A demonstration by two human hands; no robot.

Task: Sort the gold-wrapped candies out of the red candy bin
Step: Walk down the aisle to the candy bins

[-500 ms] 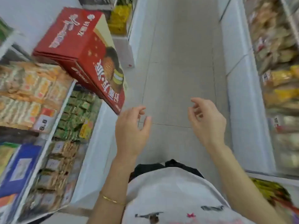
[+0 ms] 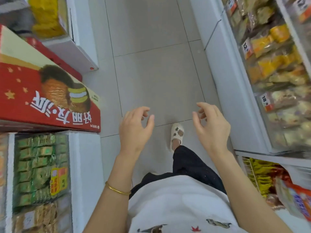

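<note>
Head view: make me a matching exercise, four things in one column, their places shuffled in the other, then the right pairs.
1 red cardboard snack box
2 thin gold bangle
3 white perforated shoe
4 green-wrapped packets

A on the grey tiled floor
B in a white bin, low left
C round a forearm
D at the left edge, upper half of the view

Pairs: 1-D, 2-C, 3-A, 4-B

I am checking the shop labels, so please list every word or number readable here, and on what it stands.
"ORION": red box, at its near edge.
"好丽友·派": same box, seen upside down.
"12": upper price tag, on the right.
"18": lower price tag, on the right.
Yellow label over the green packs: too blurred to read.
</note>
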